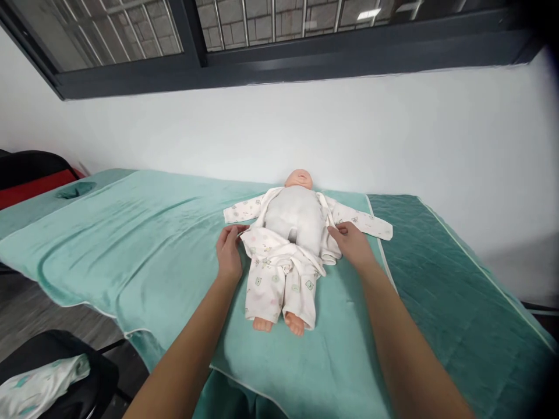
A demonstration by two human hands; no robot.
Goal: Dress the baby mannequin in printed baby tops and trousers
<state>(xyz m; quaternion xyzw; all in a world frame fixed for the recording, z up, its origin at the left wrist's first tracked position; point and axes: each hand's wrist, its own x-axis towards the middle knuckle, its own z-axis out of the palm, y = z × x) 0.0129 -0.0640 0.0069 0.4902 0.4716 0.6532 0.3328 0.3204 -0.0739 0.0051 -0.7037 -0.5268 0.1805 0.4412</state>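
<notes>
There are one doll [297, 215], two hands [229, 251], two sleeves [369, 222], two trouser legs [264, 291], two small feet [294, 323] and one window [279, 52].

I see a pink-headed baby doll with a pale grey cloth torso [297, 215] lying face-up. Its white patterned cotton outfit [265, 289] hangs open across the belly.

Beyond our fingers [344, 231], we see a window [305, 63] in a white wall [393, 134]. Nearer us, left of them, stands a black chair [99, 375].
</notes>
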